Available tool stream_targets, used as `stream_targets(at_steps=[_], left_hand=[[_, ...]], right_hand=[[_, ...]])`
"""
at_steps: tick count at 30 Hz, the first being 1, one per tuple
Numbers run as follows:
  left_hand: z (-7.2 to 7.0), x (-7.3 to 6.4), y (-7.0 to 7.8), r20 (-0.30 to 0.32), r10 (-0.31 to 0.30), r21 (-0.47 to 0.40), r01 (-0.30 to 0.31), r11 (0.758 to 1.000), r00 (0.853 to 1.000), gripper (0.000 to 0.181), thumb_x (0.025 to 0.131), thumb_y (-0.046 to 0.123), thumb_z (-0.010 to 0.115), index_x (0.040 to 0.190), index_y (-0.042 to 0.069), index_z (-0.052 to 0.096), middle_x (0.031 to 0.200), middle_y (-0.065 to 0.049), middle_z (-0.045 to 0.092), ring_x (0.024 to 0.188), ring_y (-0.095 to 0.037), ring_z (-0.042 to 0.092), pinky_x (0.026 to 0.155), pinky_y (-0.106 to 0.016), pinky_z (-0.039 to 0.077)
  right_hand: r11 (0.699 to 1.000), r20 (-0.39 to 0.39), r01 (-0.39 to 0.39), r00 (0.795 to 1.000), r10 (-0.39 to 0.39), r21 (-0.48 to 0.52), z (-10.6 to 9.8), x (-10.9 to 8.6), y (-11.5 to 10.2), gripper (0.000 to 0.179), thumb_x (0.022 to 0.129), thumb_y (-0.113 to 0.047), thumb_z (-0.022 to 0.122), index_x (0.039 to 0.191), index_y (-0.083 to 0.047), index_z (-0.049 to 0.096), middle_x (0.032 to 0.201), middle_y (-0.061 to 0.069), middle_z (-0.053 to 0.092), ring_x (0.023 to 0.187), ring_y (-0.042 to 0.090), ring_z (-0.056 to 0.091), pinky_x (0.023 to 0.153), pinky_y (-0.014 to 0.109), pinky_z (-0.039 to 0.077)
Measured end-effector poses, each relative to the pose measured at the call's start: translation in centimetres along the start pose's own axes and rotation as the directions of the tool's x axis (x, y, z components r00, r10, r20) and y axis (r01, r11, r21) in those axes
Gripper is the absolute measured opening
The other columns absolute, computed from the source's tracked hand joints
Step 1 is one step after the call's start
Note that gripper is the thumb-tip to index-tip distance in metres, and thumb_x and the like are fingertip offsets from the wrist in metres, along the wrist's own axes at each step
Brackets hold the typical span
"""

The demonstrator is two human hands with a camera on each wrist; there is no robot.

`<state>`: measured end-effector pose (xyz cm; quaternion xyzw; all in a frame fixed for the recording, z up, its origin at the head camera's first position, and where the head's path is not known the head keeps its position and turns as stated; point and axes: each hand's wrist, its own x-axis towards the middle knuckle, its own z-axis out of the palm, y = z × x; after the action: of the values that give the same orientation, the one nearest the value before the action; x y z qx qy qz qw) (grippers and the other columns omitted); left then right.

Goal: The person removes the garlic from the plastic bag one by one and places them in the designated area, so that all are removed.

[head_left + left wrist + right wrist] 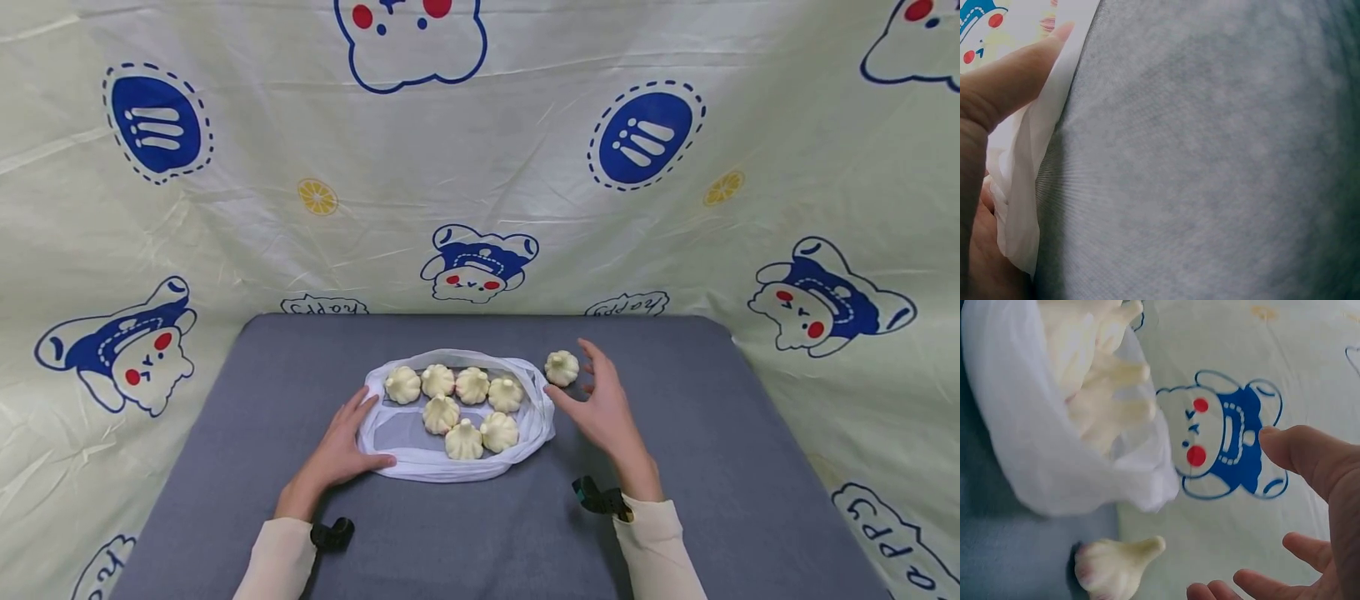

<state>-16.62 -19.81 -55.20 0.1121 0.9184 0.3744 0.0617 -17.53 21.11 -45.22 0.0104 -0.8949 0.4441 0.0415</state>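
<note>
A white plastic bag [450, 471] lies with its mouth spread wide, and several garlic bulbs [472, 386] sit inside it. My left hand [335, 446] holds the bag's left end, thumb over the near rim and fingers along the side; the left wrist view shows the thumb [1013, 81] across the white plastic. One loose garlic bulb [562, 367] stands on the table just outside the bag's right end. Around it reaches my right hand [600, 408], thumb and fingers spread apart with nothing between them. In the right wrist view this bulb [1110, 565] lies below the bag [1066, 481].
A grey cloth-covered table [465, 542] carries everything. Behind it and along both sides hangs a pale printed curtain [525, 167] with cartoon figures. A small black device [332, 534] is strapped at the left wrist, another [600, 497] at the right.
</note>
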Motion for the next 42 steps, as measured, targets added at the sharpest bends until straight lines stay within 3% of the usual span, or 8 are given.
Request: stream_targets(at_steps=[12, 20, 24, 32, 42], left_hand=[[0.1, 0.0, -0.1, -0.004, 0.009, -0.004, -0.009, 1.0, 1.0, 0.109, 0.073, 0.043, 0.091, 0.158, 0.003, 0.037, 0.17, -0.02, 0.02, 0.153, -0.051, 0.02, 0.119, -0.069, 0.025], [0.2, 0.0, -0.2, -0.001, 0.003, 0.0, -0.003, 1.0, 1.0, 0.11, 0.072, 0.044, 0.091, 0.159, 0.004, 0.037, 0.17, -0.019, 0.02, 0.153, -0.05, 0.019, 0.119, -0.069, 0.024], [0.2, 0.0, -0.2, 0.002, 0.005, 0.002, -0.005, 1.0, 1.0, 0.109, 0.073, 0.044, 0.091, 0.159, 0.003, 0.037, 0.17, -0.019, 0.02, 0.153, -0.05, 0.019, 0.119, -0.069, 0.024], [0.1, -0.1, 0.0, 0.004, -0.001, 0.0, 0.001, 1.0, 1.0, 0.109, 0.073, 0.044, 0.091, 0.159, 0.004, 0.036, 0.171, -0.019, 0.019, 0.153, -0.05, 0.018, 0.119, -0.069, 0.024], [0.0, -0.1, 0.2, 0.02, -0.024, 0.007, 0.024, 1.0, 1.0, 0.111, 0.074, 0.045, 0.09, 0.16, 0.005, 0.034, 0.171, -0.018, 0.017, 0.154, -0.05, 0.017, 0.12, -0.07, 0.022]], right_hand=[[0.988, 0.127, 0.151, 0.98, -0.154, 0.028, 2.2, 0.2, -2.8, 0.09, 0.089, -0.026, 0.081, 0.161, -0.012, 0.028, 0.161, 0.021, 0.033, 0.142, 0.044, 0.041, 0.109, 0.063, 0.044], [0.982, 0.245, 0.166, 0.952, -0.182, 0.084, 4.2, 0.2, -4.2, 0.089, 0.09, -0.024, 0.08, 0.162, -0.014, 0.028, 0.164, 0.017, 0.03, 0.144, 0.044, 0.039, 0.11, 0.063, 0.043], [0.983, 0.307, 0.172, 0.934, -0.182, 0.058, 4.8, 0.0, -4.4, 0.09, 0.091, -0.026, 0.079, 0.162, -0.015, 0.027, 0.164, 0.017, 0.029, 0.143, 0.044, 0.041, 0.108, 0.063, 0.045], [0.981, 0.381, 0.193, 0.909, -0.17, -0.022, 5.0, -0.4, -3.8, 0.088, 0.089, -0.033, 0.081, 0.161, -0.012, 0.033, 0.158, 0.019, 0.04, 0.133, 0.04, 0.053, 0.102, 0.058, 0.05], [0.964, 0.428, 0.266, 0.874, -0.231, -0.025, 5.3, -0.9, -2.4, 0.077, 0.091, -0.027, 0.079, 0.154, -0.002, 0.043, 0.153, 0.016, 0.049, 0.127, 0.037, 0.056, 0.1, 0.055, 0.05]])
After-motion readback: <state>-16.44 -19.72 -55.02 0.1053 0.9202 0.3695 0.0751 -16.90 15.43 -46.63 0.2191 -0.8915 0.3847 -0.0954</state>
